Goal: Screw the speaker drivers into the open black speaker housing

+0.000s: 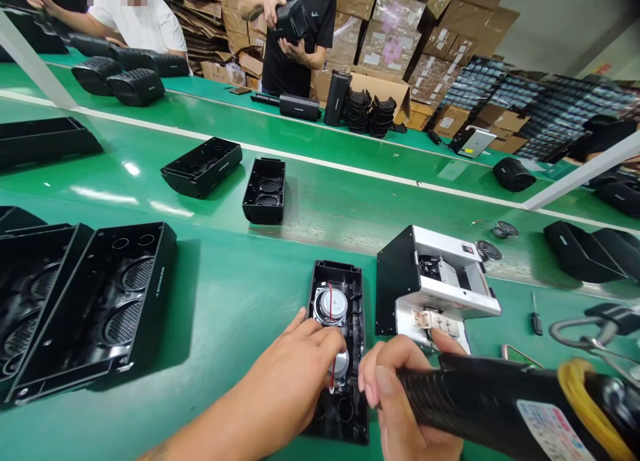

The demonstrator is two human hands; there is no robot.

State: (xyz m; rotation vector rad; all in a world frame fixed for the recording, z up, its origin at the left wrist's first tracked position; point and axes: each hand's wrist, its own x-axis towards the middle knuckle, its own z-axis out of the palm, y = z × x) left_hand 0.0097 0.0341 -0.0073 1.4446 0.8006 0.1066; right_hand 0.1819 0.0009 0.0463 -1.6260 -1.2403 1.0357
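Observation:
My left hand (295,361) rests its fingertips on a round speaker driver (341,364), holding it in the lower part of an open black plastic speaker housing (357,328). A second driver (330,306) with red and black wires sits in the upper part of that housing. My right hand (395,394) is wrapped around a black electric screwdriver (475,388), whose rear end carries a label and a yellow loop. Its tip is hidden behind my fingers, close to the lower driver.
A white-and-black metal jig (435,284) stands to the right on the green workbench (225,301). Loose drivers (489,250) and a small screwdriver (536,314) lie nearby. Several black housings (95,308) sit left and ahead. A co-worker (287,41) holds a black speaker beyond, before stacked cardboard.

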